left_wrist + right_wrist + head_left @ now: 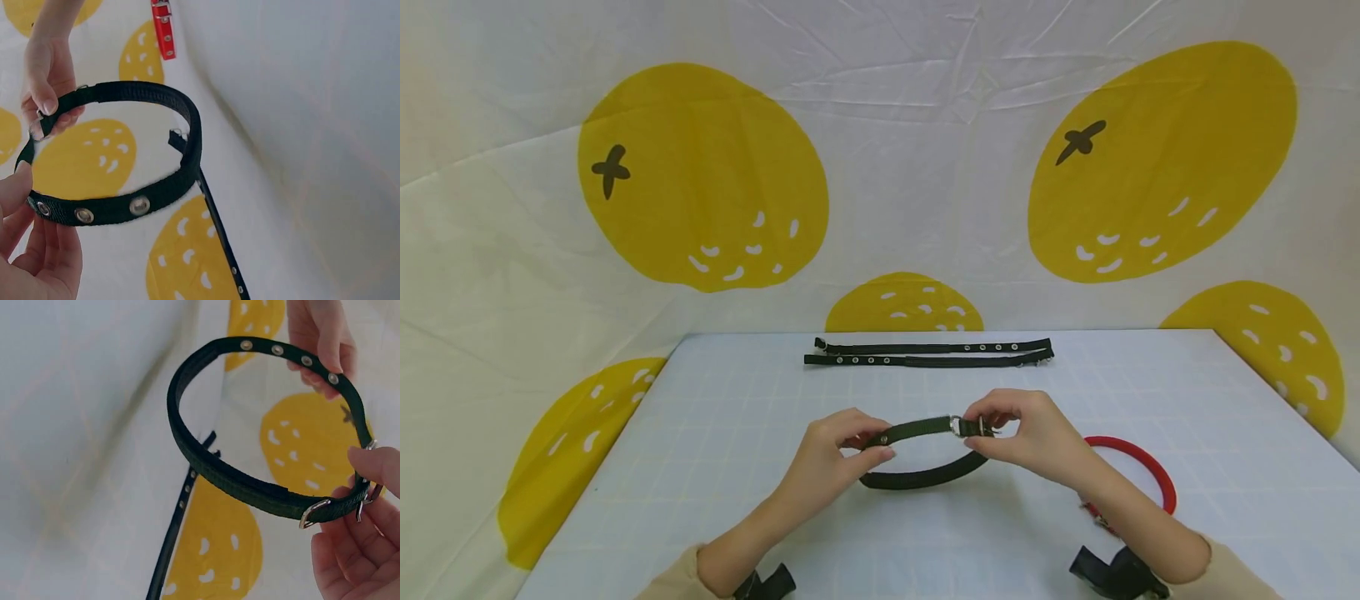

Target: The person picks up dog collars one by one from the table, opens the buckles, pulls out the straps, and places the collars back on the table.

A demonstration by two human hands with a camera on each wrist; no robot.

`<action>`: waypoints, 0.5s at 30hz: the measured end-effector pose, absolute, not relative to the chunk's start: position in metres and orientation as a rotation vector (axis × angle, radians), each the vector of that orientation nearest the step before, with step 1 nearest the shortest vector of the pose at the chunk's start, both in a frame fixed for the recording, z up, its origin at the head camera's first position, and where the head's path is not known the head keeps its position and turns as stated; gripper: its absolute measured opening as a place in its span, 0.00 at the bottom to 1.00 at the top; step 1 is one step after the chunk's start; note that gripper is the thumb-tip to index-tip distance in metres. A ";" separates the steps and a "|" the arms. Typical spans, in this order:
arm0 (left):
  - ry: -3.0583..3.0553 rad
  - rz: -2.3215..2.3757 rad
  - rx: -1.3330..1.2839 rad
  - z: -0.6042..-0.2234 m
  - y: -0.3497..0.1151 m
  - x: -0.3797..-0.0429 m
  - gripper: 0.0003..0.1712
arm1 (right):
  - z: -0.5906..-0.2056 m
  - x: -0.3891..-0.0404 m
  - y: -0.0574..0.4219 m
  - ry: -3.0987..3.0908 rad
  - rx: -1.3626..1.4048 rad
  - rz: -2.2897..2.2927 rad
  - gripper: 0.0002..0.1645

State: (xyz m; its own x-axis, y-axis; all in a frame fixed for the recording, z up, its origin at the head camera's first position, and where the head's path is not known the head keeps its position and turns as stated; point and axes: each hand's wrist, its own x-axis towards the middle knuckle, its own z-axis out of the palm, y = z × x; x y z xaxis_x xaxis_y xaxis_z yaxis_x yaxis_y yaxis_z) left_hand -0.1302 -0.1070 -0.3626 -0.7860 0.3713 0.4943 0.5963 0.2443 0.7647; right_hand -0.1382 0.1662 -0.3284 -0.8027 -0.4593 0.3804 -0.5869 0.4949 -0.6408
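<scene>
A dark green collar (925, 479) hangs between my two hands, bent into a loop above the table. My left hand (835, 450) pinches its eyelet strap between thumb and fingers. At the metal buckle, my right hand (1030, 432) pinches the other side of the loop. In the left wrist view, metal eyelets (84, 215) run along the strap near my left fingers. A D-ring (314, 514) shows beside the buckle end in the right wrist view, and the strap passes through the buckle frame there.
Two more dark collars (925, 362) lie stretched out side by side near the table's back edge. A red collar (1150, 467) lies looped on the white table (700, 500), partly behind my right forearm. Behind stands a white cloth (917, 167) printed with yellow fruit.
</scene>
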 end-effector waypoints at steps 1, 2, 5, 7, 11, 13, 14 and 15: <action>-2.312 -1.571 -0.885 -0.362 -0.108 -0.131 0.11 | -0.328 -0.139 0.168 -2.578 0.894 1.190 0.14; -2.320 -1.579 -0.860 -0.361 -0.110 -0.131 0.11 | -0.328 -0.140 0.170 -2.580 0.878 1.185 0.14; -2.342 -1.604 -0.760 -0.360 -0.114 -0.134 0.11 | -0.328 -0.143 0.176 -2.593 0.815 1.175 0.12; -2.335 -1.617 -0.708 -0.359 -0.117 -0.137 0.12 | -0.328 -0.145 0.179 -2.601 0.762 1.174 0.12; -2.286 -1.647 -0.652 -0.359 -0.124 -0.143 0.16 | -0.327 -0.149 0.187 -2.603 0.653 1.161 0.13; -2.262 -1.654 -0.630 -0.358 -0.127 -0.145 0.17 | -0.327 -0.150 0.190 -2.606 0.602 1.137 0.15; -2.250 -1.650 -0.616 -0.357 -0.129 -0.146 0.17 | -0.326 -0.152 0.192 -2.607 0.580 1.123 0.15; -2.241 -1.641 -0.600 -0.357 -0.130 -0.147 0.17 | -0.326 -0.153 0.194 -2.611 0.551 1.115 0.16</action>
